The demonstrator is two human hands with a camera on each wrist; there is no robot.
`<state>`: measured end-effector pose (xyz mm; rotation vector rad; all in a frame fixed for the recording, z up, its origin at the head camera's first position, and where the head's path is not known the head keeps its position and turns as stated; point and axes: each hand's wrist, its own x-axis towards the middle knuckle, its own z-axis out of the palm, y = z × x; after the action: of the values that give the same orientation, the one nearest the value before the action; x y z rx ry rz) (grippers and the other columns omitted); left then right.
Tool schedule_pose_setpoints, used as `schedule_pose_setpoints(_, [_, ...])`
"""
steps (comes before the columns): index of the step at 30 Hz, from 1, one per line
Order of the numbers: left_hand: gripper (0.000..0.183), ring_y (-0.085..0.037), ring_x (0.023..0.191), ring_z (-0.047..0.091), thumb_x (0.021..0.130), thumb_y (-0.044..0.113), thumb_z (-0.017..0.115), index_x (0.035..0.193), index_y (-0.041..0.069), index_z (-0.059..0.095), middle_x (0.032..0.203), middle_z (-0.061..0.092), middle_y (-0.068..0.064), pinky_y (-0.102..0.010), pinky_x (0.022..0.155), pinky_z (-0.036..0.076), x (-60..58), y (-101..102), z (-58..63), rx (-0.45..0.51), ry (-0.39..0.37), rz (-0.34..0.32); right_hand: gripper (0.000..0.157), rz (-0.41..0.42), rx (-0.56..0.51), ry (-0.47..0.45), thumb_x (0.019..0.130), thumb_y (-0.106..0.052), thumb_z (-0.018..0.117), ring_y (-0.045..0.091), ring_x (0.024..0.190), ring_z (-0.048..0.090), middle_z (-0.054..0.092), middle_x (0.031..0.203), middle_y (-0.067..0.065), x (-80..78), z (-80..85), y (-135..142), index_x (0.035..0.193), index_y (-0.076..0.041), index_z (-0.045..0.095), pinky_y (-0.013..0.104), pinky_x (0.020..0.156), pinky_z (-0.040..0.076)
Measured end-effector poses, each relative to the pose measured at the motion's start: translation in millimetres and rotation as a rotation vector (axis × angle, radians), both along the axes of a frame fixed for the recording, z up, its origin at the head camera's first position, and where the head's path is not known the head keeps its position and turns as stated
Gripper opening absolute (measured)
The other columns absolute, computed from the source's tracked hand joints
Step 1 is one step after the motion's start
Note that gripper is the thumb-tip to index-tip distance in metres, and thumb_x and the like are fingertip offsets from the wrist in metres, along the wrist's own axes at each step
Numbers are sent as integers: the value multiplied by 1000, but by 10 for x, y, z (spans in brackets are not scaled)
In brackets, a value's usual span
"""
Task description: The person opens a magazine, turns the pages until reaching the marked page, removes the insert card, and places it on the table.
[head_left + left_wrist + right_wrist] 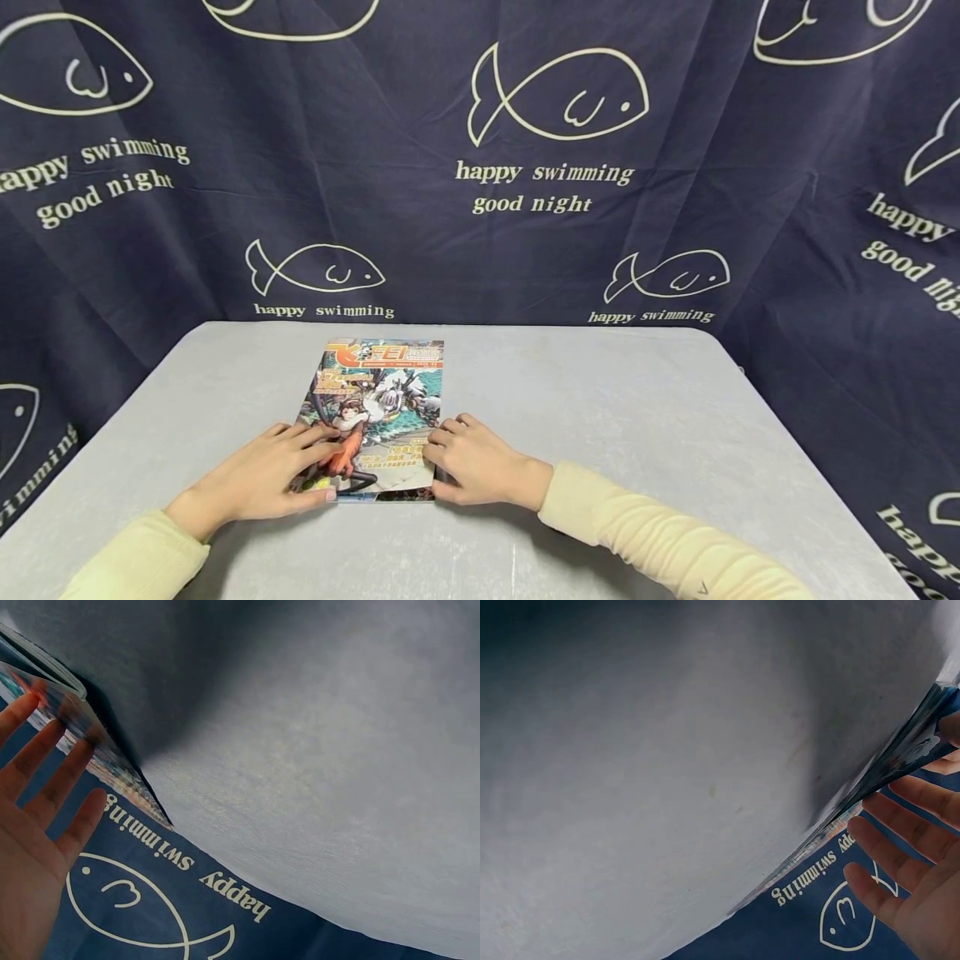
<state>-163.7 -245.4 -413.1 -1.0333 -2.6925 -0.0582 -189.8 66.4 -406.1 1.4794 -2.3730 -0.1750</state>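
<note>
We had the mag (393,417) face-up on the table (600,417), L of centre, btwn our two hands, its top end close to the far edge by the curtain (487,275). Our L hand (258,471) rested on the lower L of the cover w/ fingers extended, gripping nothing. Our R hand (483,462) was at the R edge near the bottom corner; thumb & index seemed to pinch it, other fingers loose. How many leaves that pinch took in, we couldn't tell.

The cover's bottom R sat slightly raised, w/ a strip of inner pages (405,495) visible below. Main risk, we judged: a crease or dog-ear there, b/c the pinch bore on so little of the edge. 2nd: pages slipping apart or fanning if thumb pressure eased, since nothing else held that side. 3rd: a skid or pivot; glossy cover + smooth-looking table prob. meant low friction, & only our L hand weighted the other side. Too hard a R pull vs. L pressure could strain the binding, & any fwd shove could send the top over the far edge.
</note>
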Motion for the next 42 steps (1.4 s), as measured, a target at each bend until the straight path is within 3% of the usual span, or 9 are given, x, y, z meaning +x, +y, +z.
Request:
schedule_pose_setpoints(7, [59,-23,108,55,76,66,53,114,22,63,123,58,0,-45,87,42,6,-3,-5,-13,25,-3,20,-11,-50,-50,85,-38,51,10,83,54,61,85,-9,-42,3,-11,91,-21,60,26,75,41])
schedule_pose_setpoints(19, [60,-20,97,57,73,71,52,107,24,64,111,61,3,-41,82,43,-7,51,-21,-30,121,-55,25,-45,-114,-63,88,-40,48,9,81,53,61,83,-10,-58,44,-34,91,-20,62,28,77,41])
schedule_pose_setpoints(33, [35,-16,87,58,77,50,60,97,22,64,97,61,7,-36,78,43,-43,50,-23,6,189,-130,27,-67,-150,-82,88,-39,47,10,85,55,64,90,-8,-73,77,-28,95,-19,63,29,79,41])
schedule_pose_setpoints(42, [36,-18,87,60,79,43,61,103,17,65,99,63,4,-38,80,44,-41,25,29,29,218,-147,37,-67,-204,-46,91,-43,43,12,93,57,65,99,-5,-84,121,0,106,-15,62,30,83,42])
